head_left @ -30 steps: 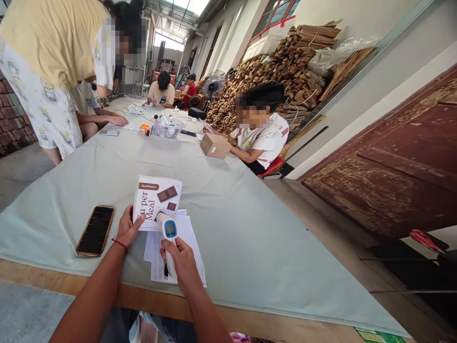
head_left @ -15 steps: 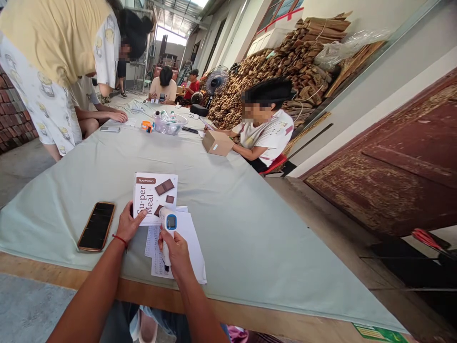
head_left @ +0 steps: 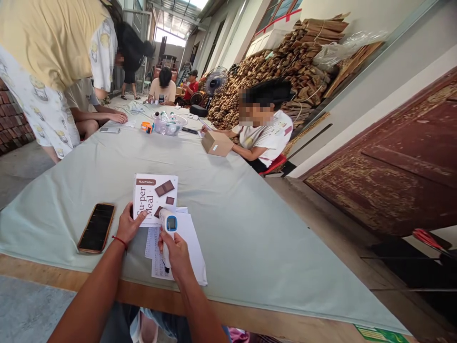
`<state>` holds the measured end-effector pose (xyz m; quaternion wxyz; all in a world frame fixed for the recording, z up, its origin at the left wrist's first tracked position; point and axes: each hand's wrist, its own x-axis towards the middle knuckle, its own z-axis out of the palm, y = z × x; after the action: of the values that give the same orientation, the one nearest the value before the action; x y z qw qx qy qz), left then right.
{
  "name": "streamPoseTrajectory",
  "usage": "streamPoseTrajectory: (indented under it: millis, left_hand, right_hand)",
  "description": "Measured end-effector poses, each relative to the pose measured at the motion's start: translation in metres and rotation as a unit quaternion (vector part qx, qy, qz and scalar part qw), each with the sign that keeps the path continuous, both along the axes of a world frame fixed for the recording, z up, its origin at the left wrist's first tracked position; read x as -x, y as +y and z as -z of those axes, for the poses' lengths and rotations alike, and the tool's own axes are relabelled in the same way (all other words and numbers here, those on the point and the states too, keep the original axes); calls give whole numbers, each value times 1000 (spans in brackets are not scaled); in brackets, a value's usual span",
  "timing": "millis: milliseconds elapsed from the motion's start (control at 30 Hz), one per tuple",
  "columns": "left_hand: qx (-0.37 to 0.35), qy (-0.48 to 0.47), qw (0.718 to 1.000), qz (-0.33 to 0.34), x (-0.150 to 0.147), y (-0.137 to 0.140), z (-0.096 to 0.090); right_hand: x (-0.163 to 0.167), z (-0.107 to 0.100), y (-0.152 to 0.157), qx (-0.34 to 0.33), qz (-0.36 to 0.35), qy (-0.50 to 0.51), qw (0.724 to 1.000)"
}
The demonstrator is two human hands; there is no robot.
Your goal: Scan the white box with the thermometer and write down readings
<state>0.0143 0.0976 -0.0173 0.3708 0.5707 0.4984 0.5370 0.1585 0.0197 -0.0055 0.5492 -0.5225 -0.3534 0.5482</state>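
My left hand [head_left: 130,223] grips the lower left corner of a white box [head_left: 166,195] printed with chocolate pieces, its thumb on the front face. In my right hand [head_left: 176,250] is a white infrared thermometer [head_left: 167,257] with a blue-rimmed screen, the fingers wrapped round its handle. The thermometer's head is in front of the box's lower right corner; whether they touch I cannot tell. Printed paper sheets [head_left: 191,252] lie under my right hand. A phone [head_left: 96,227] in an orange-edged case rests left of my left hand.
A cloth-covered table [head_left: 250,228] stretches away from me. Farther along it are a cardboard box [head_left: 216,144], a clear basin [head_left: 167,127] of bottles and an orange object [head_left: 146,126]. A person [head_left: 266,128] sits at the right; another [head_left: 60,57] bends over at the left.
My hands, the box and the thermometer hold almost the same place. The person bending at the left has shifted slightly.
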Motion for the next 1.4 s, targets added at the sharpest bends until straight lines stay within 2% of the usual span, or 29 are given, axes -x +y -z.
streamPoseTrajectory:
  millis: [433, 633, 833, 967, 1167, 1400]
  left_hand:
    - [-1, -4, 1000, 19, 1, -2, -6]
    - [-3, 99, 993, -62, 9, -3, -4]
    - [23, 37, 999, 17, 11, -2, 0]
    - [38, 15, 999, 25, 11, 1, 6]
    - [0, 25, 999, -47, 10, 2, 8]
    - [-54, 85, 978, -185, 14, 7, 12]
  right_hand:
    - [0, -1, -3, 7, 0, -7, 1000]
    - [-2, 1, -5, 1, -8, 8, 1000]
    - [-2, -2, -4, 16, -6, -4, 1000]
    - [-3, -6, -7, 18, -9, -11, 1000]
    - [-15, -20, -21, -14, -2, -8, 1000]
    - [-52, -25, -37, -16, 42, -89, 995]
